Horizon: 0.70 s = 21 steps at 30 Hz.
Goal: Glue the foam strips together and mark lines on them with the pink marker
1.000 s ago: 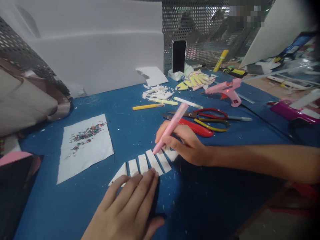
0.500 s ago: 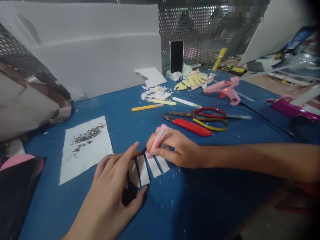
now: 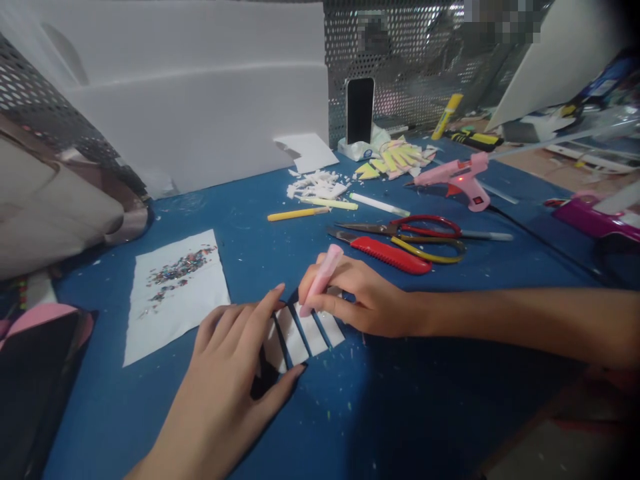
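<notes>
Several white strips (image 3: 303,335) lie side by side on the blue table (image 3: 380,400), near the front. My right hand (image 3: 358,298) is closed around a pink pen-like tool (image 3: 321,277), its tip resting on the top end of one strip. My left hand (image 3: 228,373) lies flat over the left strips, fingers stretched out, pressing them down and hiding part of them.
A white sheet with glitter bits (image 3: 175,291) lies to the left. Behind are a red-handled cutter (image 3: 385,253), scissors (image 3: 423,237), a pink glue gun (image 3: 457,179), yellow and white sticks (image 3: 297,214), paper scraps (image 3: 316,184), a standing phone (image 3: 359,110) and white boards (image 3: 200,100).
My left hand has slid up from below the strips to cover their left part. The right hand has tilted the pink tool lower and shifted it slightly left.
</notes>
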Motion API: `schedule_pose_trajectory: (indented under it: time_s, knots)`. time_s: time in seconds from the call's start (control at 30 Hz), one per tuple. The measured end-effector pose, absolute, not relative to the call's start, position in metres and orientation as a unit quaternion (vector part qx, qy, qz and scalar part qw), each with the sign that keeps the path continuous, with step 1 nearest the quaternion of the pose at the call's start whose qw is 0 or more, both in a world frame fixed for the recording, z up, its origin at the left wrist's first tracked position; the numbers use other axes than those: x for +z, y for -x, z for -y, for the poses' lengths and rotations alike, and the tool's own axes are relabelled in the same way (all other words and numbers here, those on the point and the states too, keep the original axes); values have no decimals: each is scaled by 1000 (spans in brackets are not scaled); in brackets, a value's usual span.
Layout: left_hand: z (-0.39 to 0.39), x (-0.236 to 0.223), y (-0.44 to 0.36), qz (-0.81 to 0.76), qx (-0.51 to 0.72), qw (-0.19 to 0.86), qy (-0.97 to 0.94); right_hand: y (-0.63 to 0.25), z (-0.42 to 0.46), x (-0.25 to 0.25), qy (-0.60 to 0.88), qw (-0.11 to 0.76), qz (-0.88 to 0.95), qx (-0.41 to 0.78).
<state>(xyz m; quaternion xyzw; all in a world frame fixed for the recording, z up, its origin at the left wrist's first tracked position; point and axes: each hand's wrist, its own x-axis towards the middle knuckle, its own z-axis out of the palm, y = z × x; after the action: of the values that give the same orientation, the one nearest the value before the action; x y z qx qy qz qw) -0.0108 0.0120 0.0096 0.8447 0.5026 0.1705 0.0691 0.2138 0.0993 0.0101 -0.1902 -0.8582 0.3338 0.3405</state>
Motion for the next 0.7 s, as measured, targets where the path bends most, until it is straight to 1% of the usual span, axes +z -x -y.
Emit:
schedule_pose_trajectory:
  time_s: [0.2, 0.33, 0.43, 0.5, 0.6, 0.7]
  knots:
    - [-10, 9, 14, -500, 169, 73, -846, -214, -99, 14, 208, 367, 821, 386]
    - [-11, 8, 14, -503, 175, 82, -842, -213, -98, 15, 255, 358, 787, 432]
    - [-14, 12, 13, -503, 204, 83, -836, -214, -97, 15, 268, 367, 752, 477]
    - [-15, 17, 13, -500, 236, 78, -830, -215, -95, 16, 244, 378, 735, 508]
    - [-14, 26, 12, -493, 279, 92, -819, -215, -91, 22, 199, 372, 692, 585]
    - [-9, 34, 9, -494, 330, 170, -786, -213, -84, 32, 200, 339, 601, 696]
